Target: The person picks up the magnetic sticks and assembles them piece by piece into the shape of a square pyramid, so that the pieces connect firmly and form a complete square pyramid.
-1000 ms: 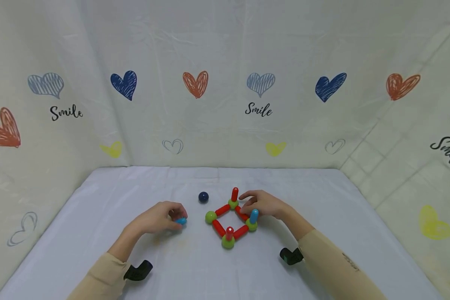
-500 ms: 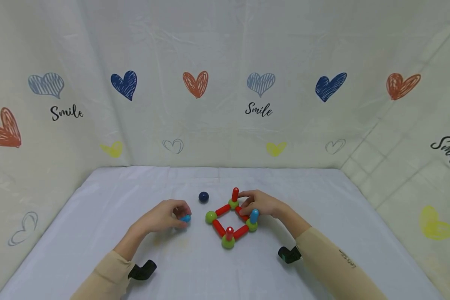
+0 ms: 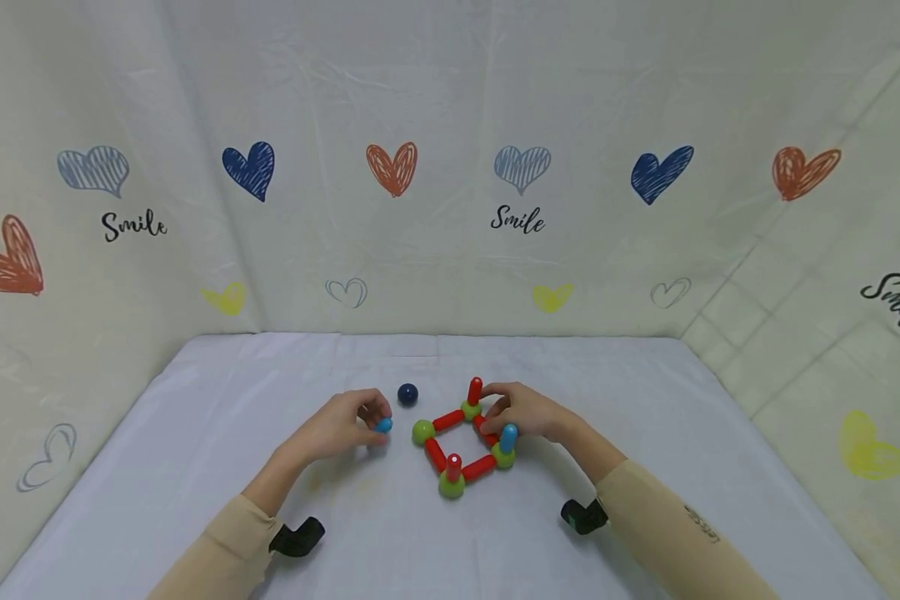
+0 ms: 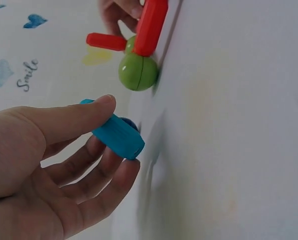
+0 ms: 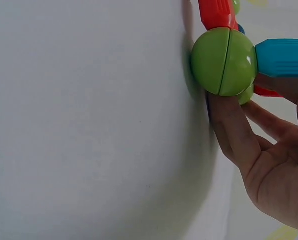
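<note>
My left hand (image 3: 348, 425) pinches a light blue rod (image 4: 119, 137) between thumb and fingers, raised over the table just left of a toy frame. Green balls and red rods form that four-sided frame, with a bare green ball (image 3: 423, 432) at its left corner. Upright red rods stand on the far ball (image 3: 471, 409) and the near ball (image 3: 452, 485). A blue rod (image 3: 508, 437) rises from the right ball (image 5: 223, 62). My right hand (image 3: 528, 410) grips the frame's far right red rod (image 3: 486, 431), its fingers partly hidden behind the right ball in the right wrist view.
A dark blue ball (image 3: 408, 394) lies on the white table cloth (image 3: 375, 542) behind the frame, close to my left fingers. Black wrist mounts (image 3: 297, 537) hang from both sleeves. A curtain printed with hearts (image 3: 450, 167) hangs behind the table.
My left hand has moved right and away from me with the blue rod, which has turned in its fingers. The frame has rotated slightly under my right hand.
</note>
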The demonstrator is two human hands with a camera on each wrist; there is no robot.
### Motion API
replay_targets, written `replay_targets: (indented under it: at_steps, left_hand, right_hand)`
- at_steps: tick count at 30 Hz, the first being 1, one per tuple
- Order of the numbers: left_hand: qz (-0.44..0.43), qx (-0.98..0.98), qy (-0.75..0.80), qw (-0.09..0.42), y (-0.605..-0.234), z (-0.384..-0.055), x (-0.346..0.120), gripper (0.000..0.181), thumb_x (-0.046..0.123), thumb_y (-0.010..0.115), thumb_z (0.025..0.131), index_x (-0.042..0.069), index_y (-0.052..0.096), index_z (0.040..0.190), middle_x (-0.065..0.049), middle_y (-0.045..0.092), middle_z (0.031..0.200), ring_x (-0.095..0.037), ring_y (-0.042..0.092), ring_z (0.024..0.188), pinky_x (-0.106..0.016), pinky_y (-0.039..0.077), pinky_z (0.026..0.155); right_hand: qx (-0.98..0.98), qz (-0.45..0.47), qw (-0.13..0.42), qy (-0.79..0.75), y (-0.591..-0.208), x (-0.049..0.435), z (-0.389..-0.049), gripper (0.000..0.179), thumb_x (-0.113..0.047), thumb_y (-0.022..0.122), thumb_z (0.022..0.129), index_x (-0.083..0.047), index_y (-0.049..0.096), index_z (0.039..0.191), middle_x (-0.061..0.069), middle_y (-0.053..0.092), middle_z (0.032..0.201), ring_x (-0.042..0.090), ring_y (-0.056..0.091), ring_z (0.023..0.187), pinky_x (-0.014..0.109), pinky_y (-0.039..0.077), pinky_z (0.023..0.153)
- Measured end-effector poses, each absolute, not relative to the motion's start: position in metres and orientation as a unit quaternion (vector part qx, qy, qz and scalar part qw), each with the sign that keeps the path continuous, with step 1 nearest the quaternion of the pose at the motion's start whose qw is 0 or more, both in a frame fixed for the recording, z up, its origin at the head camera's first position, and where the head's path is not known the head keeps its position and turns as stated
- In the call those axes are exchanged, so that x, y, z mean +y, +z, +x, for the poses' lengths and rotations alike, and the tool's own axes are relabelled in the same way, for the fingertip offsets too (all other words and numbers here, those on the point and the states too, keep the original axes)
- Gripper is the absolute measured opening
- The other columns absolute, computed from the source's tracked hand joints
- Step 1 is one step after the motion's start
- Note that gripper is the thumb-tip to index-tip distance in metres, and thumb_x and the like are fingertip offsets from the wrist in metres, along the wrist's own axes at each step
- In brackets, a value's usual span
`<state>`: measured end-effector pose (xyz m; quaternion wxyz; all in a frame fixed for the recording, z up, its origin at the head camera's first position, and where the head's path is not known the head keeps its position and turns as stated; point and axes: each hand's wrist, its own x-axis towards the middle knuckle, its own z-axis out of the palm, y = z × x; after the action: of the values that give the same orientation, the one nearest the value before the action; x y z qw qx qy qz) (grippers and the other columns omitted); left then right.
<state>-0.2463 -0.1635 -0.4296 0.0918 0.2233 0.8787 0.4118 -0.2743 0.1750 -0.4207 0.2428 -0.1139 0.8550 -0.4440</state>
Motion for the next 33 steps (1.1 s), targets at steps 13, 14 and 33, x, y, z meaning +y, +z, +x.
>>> replay_targets:
  at_steps: [13,14,33]
  left_hand:
    - [0.207,0.866,0.452,0.062,-0.432,-0.253,-0.15,0.027,0.008,0.085,0.084,0.012,0.065,0.103,0.002,0.066,0.096,-0.019,0.063,0.093,-0.039,0.051,0.083]
    - [0.204,0.866,0.453,0.058,-0.432,-0.253,-0.149,0.027,0.008,0.085,0.084,0.012,0.065,0.103,0.002,0.066,0.096,-0.019,0.063,0.093,-0.039,0.051,0.083]
    - [0.175,0.85,0.497,0.013,-0.432,-0.258,-0.126,0.029,0.009,0.086,0.084,0.015,0.066,0.104,0.003,0.068,0.1,-0.019,0.065,0.097,-0.04,0.054,0.089]
  right_hand:
    - [0.865,-0.087,0.216,-0.444,-0.424,0.173,-0.265,0.057,-0.014,0.079,0.089,-0.005,0.055,0.14,0.009,0.063,0.102,0.024,0.062,0.091,0.034,0.055,0.075]
    - [0.866,-0.085,0.214,-0.444,-0.424,0.172,-0.264,0.057,-0.014,0.08,0.089,-0.005,0.055,0.139,0.009,0.063,0.102,0.024,0.061,0.091,0.034,0.055,0.075]
    - [0.874,-0.064,0.172,-0.451,-0.428,0.167,-0.249,0.053,-0.013,0.08,0.088,-0.005,0.056,0.135,0.007,0.065,0.096,0.022,0.062,0.084,0.033,0.056,0.071]
